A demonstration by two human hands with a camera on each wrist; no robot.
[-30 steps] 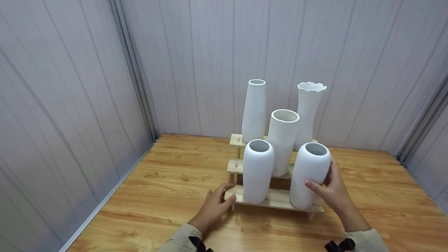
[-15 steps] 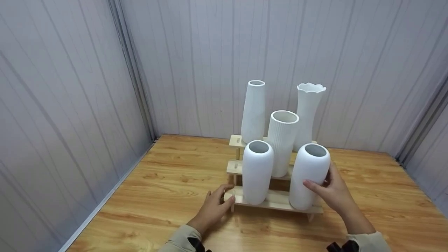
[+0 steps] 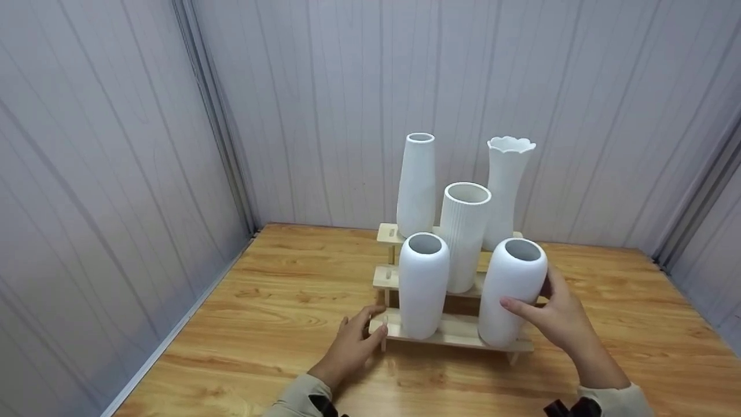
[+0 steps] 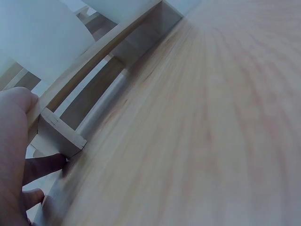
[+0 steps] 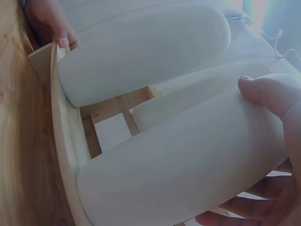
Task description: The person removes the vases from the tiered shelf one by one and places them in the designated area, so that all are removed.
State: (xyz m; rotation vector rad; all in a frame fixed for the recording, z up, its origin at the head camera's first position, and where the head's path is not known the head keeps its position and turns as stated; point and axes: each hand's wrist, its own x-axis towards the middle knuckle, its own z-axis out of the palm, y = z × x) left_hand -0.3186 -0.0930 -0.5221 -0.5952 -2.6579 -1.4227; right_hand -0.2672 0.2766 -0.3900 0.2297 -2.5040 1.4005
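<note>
A three-tier wooden stand (image 3: pixel 461 331) bears several white vases. On its lowest step are two smooth rounded vases, the left one (image 3: pixel 424 295) upright and the right one (image 3: pixel 508 289) at the other end. My right hand (image 3: pixel 560 321) holds that right vase, thumb on its front and fingers behind, as the right wrist view also shows. My left hand (image 3: pixel 350 346) grips the left end of the lowest step; in the left wrist view the thumb lies on top and fingers (image 4: pixel 44 168) reach by the stand's leg.
A ribbed vase (image 3: pixel 463 246) stands on the middle step. The top step carries a slender vase (image 3: pixel 417 188) and a scalloped-rim vase (image 3: pixel 502 194). All rest on a wood-grain table (image 3: pixel 278 324), with panelled walls (image 3: pixel 324 116) behind and at the sides.
The scene shifts slightly left in the head view. Both hands keep their hold on the stand and the right vase; the right wrist swings a little to the right.
</note>
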